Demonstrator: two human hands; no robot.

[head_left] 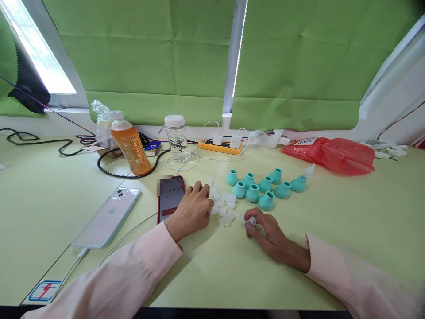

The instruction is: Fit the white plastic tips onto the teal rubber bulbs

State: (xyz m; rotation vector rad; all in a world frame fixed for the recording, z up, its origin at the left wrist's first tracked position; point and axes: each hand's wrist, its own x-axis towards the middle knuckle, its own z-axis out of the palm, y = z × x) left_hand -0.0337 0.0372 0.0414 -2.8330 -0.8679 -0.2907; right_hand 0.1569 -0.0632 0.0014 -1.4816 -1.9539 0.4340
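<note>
My right hand (268, 232) pinches a small clear plastic nozzle (252, 220) between thumb and forefinger, just above the table. To its left, my left hand (194, 208) reaches over the edge of a loose pile of translucent plastic pieces (224, 206); its fingers are curled down, and I cannot make out what lies under the fingertips. Behind the hands stand several turquoise rubber bulbs (252, 193) with open necks. One bulb (299, 184) at the right end carries a translucent tip (309, 170) in its neck.
A phone with a timer (171, 199) lies beside my left wrist, and a white phone (108, 217) charges further left. Behind are an orange drink bottle (133, 148), a clear water bottle (178, 139), a power strip (219, 147) with cables, and a red plastic bag (332, 155).
</note>
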